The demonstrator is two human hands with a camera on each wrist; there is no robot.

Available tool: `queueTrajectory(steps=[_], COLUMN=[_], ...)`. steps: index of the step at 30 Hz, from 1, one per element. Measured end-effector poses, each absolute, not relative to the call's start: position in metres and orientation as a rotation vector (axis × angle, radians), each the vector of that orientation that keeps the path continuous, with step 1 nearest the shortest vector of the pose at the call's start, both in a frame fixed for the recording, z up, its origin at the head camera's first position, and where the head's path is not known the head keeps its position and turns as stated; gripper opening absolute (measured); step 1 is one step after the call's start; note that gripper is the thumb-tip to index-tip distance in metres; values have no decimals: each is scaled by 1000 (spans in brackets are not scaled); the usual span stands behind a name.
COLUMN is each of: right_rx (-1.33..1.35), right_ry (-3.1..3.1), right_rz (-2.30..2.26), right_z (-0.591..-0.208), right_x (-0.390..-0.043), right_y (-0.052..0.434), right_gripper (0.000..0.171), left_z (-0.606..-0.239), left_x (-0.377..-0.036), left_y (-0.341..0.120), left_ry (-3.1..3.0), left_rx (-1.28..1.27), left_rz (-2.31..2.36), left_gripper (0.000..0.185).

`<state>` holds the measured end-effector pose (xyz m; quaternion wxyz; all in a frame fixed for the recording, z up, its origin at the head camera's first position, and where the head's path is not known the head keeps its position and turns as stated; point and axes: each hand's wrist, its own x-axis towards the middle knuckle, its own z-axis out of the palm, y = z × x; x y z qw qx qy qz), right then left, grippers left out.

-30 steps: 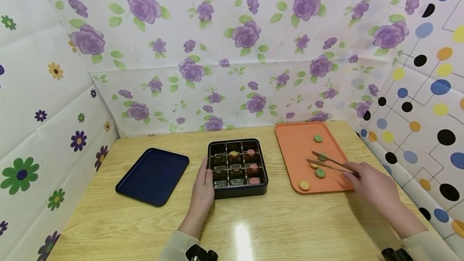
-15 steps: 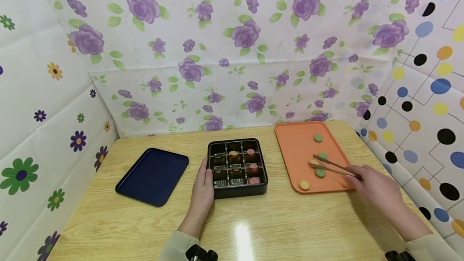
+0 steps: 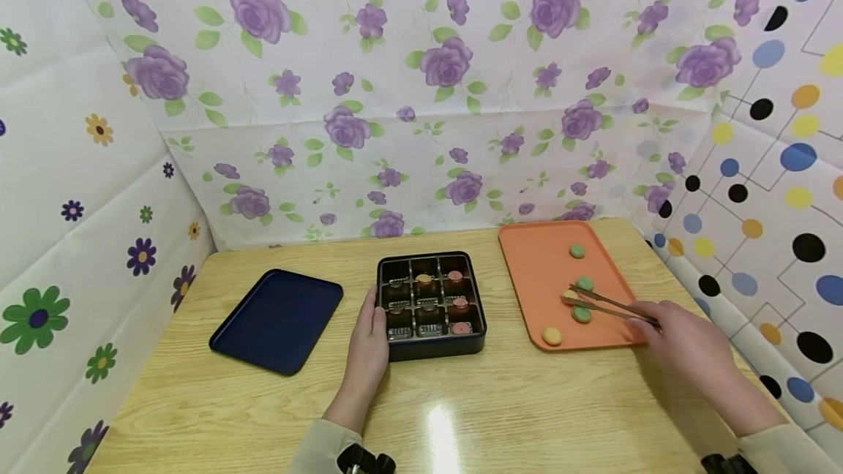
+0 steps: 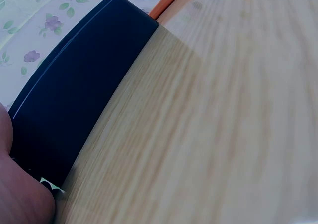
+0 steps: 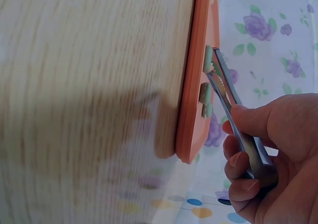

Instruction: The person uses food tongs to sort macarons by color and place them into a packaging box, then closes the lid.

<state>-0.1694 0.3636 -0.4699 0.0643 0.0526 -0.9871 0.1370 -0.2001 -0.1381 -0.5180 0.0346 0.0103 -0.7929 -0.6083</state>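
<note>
Flowered cloth (image 3: 395, 130) walls the far side; daisy cloth (image 3: 79, 189) left, dotted cloth (image 3: 777, 167) right. Table (image 3: 415, 408) pale, wood-grained, shiny at the near middle. Orange tray (image 3: 540, 262) right, blue tray (image 3: 276, 322) left, dark box (image 3: 437, 347) between. Left hand (image 3: 367, 353) lies along box's left wall, fingers extended. Right hand (image 3: 691, 350) holds tongs (image 3: 615, 303), tips at a yellow macaron (image 3: 569, 297) on the orange tray; whether gripped, I can't tell. Around it: three green macarons (image 3: 581, 315), another yellow. Boxed: three pink (image 3: 461, 328), one yellow.

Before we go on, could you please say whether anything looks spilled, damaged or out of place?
Nothing stands out: the visible macarons are within the orange tray or the divided box, both flat on the table.
</note>
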Motion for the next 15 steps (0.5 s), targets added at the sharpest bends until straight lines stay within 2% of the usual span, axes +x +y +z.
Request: queueTrajectory(steps=[15], right_rx=[162], right_ry=[-3011], right_rz=[404], right_z=[-464], right_x=[-173], right_y=[363], right_gripper=[25], left_z=[-520], left_x=[-202], left_y=[-139], left_ry=[-2446], left_rx=[33], left_rz=[-1863], left_gripper=[57])
